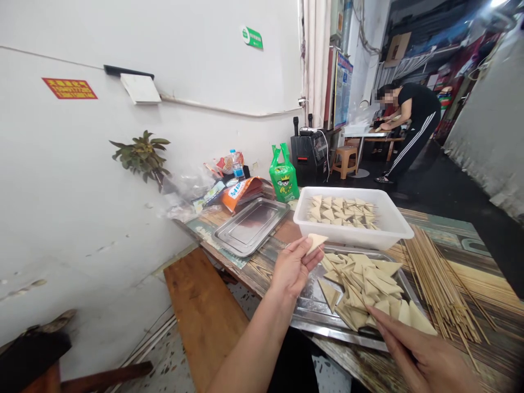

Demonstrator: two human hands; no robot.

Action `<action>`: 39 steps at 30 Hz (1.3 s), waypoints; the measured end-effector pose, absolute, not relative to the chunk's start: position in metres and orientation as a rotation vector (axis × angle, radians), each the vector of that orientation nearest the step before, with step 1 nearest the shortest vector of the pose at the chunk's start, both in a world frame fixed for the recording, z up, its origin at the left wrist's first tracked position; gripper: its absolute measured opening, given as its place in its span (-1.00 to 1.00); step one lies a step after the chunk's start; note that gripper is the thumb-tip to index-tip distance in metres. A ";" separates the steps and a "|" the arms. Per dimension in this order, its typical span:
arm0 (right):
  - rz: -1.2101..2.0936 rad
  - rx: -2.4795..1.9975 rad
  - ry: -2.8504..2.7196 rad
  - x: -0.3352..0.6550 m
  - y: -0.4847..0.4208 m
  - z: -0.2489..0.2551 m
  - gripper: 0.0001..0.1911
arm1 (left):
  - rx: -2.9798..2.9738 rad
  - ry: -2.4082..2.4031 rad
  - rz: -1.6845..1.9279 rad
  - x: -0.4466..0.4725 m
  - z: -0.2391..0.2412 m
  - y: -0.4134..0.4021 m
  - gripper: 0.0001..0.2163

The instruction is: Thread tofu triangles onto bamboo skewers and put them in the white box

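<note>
My left hand [292,267] pinches a pale triangular piece of tofu [316,242] between thumb and fingers, above the near edge of a metal tray [307,312]. On that tray lies a heap of similar tofu triangles [368,281]. Low at the right, my right hand [421,349] is closed on a thin bamboo skewer [359,295], which points up and left over the heap. Behind the tray stands a white plastic tub [352,237] holding several rows of skewered triangles [341,212]. A bundle of loose bamboo skewers [444,284] lies right of the tray.
A second metal tray [251,226] rests at the table's left. Beyond it are an orange packet [241,192], a bottle [237,166] and a green bag [284,183]. A wooden bench [204,316] runs alongside. Another person [413,117] bends over a far table.
</note>
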State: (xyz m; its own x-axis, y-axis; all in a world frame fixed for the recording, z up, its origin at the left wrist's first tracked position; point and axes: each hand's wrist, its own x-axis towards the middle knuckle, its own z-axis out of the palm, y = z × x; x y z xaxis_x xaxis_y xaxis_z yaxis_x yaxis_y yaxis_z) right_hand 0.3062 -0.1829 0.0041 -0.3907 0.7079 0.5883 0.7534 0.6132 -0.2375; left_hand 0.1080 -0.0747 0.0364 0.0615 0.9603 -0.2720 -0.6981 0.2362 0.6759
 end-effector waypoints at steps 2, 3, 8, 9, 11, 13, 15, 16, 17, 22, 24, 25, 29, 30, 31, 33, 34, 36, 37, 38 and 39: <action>-0.101 -1.135 -2.168 0.305 -0.184 0.006 -0.68 | 0.435 0.773 1.313 0.110 0.036 -0.076 -0.85; -0.109 -1.128 -2.163 0.304 -0.184 0.007 -0.68 | 0.444 0.769 1.315 0.111 0.036 -0.077 -0.85; -0.112 -1.120 -2.145 0.304 -0.185 0.007 -0.68 | 0.441 0.757 1.328 0.113 0.037 -0.079 -0.84; -0.106 -1.124 -2.144 0.304 -0.185 0.006 -0.68 | 0.439 0.746 1.329 0.114 0.036 -0.078 -0.84; -0.098 -1.125 -2.142 0.303 -0.184 0.005 -0.67 | 0.436 0.729 1.322 0.114 0.036 -0.077 -0.84; -0.085 -1.127 -2.139 0.302 -0.184 0.004 -0.67 | 0.419 0.726 1.308 0.115 0.035 -0.075 -0.84; -0.063 -1.141 -2.144 0.302 -0.184 0.001 -0.67 | 0.393 0.730 1.298 0.115 0.034 -0.074 -0.84; -0.049 -1.154 -2.145 0.303 -0.184 -0.001 -0.67 | 0.386 0.731 1.296 0.115 0.034 -0.075 -0.83; -0.035 -1.165 -2.148 0.303 -0.184 -0.002 -0.66 | 0.384 0.730 1.294 0.116 0.033 -0.075 -0.84; -0.017 -1.119 -2.133 0.303 -0.184 -0.001 -0.66 | 0.384 0.733 1.291 0.117 0.032 -0.078 -0.85; -0.026 -1.108 -2.111 0.301 -0.184 0.002 -0.69 | 0.393 0.721 1.288 0.118 0.031 -0.078 -0.85; -0.032 -1.106 -2.106 0.300 -0.185 0.003 -0.70 | 0.400 0.715 1.284 0.119 0.031 -0.078 -0.85; -0.057 -1.121 -2.125 0.301 -0.185 0.001 -0.69 | 0.426 0.702 1.266 0.121 0.031 -0.079 -0.84; -0.064 -1.123 -2.125 0.302 -0.185 0.000 -0.69 | 0.429 0.698 1.261 0.121 0.031 -0.079 -0.84; -0.068 -1.129 -2.124 0.303 -0.185 -0.001 -0.68 | 0.431 0.695 1.257 0.122 0.032 -0.080 -0.84; -0.075 -1.126 -2.122 0.304 -0.184 -0.002 -0.67 | 0.432 0.696 1.251 0.122 0.033 -0.081 -0.83; -0.081 -1.115 -2.116 0.304 -0.184 -0.001 -0.67 | 0.433 0.697 1.249 0.123 0.033 -0.082 -0.83; -0.089 -1.095 -2.101 0.303 -0.183 0.000 -0.69 | 0.432 0.699 1.248 0.124 0.034 -0.084 -0.82; -0.087 -1.093 -2.094 0.302 -0.182 0.001 -0.69 | 0.429 0.700 1.247 0.125 0.034 -0.084 -0.81; -0.081 -1.098 -2.086 0.302 -0.182 0.001 -0.70 | 0.427 0.699 1.243 0.125 0.034 -0.085 -0.80; -0.070 -1.111 -2.080 0.301 -0.182 0.001 -0.70 | 0.426 0.698 1.236 0.126 0.034 -0.086 -0.79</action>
